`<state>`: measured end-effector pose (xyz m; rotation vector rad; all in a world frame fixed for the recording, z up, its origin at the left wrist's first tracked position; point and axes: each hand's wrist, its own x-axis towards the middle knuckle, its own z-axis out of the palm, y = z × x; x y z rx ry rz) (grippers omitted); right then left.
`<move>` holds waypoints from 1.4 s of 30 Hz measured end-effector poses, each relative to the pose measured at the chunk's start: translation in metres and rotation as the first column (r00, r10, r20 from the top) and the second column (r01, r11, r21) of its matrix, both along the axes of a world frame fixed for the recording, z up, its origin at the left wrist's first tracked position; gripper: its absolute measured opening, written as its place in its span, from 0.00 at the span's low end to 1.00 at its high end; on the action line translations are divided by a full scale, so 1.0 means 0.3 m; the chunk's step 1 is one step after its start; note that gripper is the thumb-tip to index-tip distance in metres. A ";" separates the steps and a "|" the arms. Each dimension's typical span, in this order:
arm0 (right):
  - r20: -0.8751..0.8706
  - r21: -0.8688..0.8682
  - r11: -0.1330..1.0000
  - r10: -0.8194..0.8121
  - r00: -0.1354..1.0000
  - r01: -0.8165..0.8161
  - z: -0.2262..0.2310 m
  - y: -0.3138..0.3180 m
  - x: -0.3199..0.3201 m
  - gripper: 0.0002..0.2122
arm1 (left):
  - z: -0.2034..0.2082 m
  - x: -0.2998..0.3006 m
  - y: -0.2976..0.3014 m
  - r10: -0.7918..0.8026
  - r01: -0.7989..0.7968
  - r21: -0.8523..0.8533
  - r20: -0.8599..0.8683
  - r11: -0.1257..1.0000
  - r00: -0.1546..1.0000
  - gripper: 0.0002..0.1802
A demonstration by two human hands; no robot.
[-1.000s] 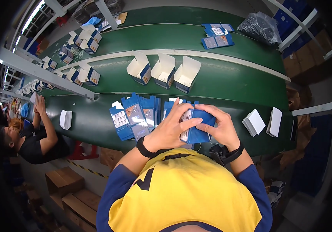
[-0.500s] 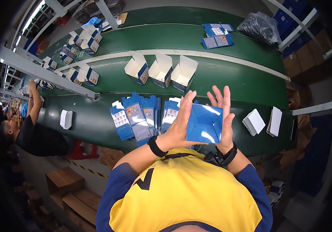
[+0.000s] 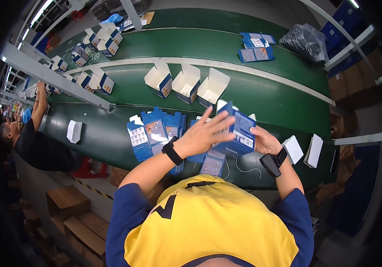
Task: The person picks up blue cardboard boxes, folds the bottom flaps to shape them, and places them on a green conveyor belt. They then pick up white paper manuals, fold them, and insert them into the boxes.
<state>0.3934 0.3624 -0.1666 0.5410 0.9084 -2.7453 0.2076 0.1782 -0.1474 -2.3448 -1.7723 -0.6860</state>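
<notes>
A blue printed carton (image 3: 243,128) is held up in front of my chest, tilted, with its printed side toward me and white flaps at its top. My right hand (image 3: 267,141) grips its right edge, thumb on the near face. Across the carton's left side lies my left hand (image 3: 205,135), fingers stretched and spread, slightly blurred. Flat, unfolded blue cartons (image 3: 156,130) are stacked on the green bench to the left of the hands, and another flat carton (image 3: 212,164) shows below them.
Three open cartons with white insides (image 3: 186,82) stand on the belt ahead. White card stacks lie at right (image 3: 293,150) and left (image 3: 74,131). A black plastic bag (image 3: 304,42) sits far right. A metal post (image 3: 57,82) crosses the left side, where a co-worker (image 3: 42,138) stands.
The carton has turned from its plain blue end to its printed side. My right hand moved from beside it to grip its right edge; my left hand spread its fingers over the left side.
</notes>
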 end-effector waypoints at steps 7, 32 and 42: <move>-0.153 0.985 0.030 -0.292 0.944 0.169 -0.320 0.134 -0.192 0.59 | -0.116 -0.050 -0.159 0.684 -0.515 -0.530 0.185 0.674 0.705 0.40; 0.486 0.446 0.886 -0.122 0.865 -0.125 -0.403 -0.122 -0.018 0.24 | -0.431 0.107 -0.137 0.828 -0.496 -0.664 0.425 0.560 0.367 0.49; 0.132 0.849 0.523 -0.350 0.927 0.076 -0.267 -0.353 0.008 0.23 | -0.396 0.088 -0.114 0.715 -0.397 -0.714 0.676 0.576 -0.177 0.46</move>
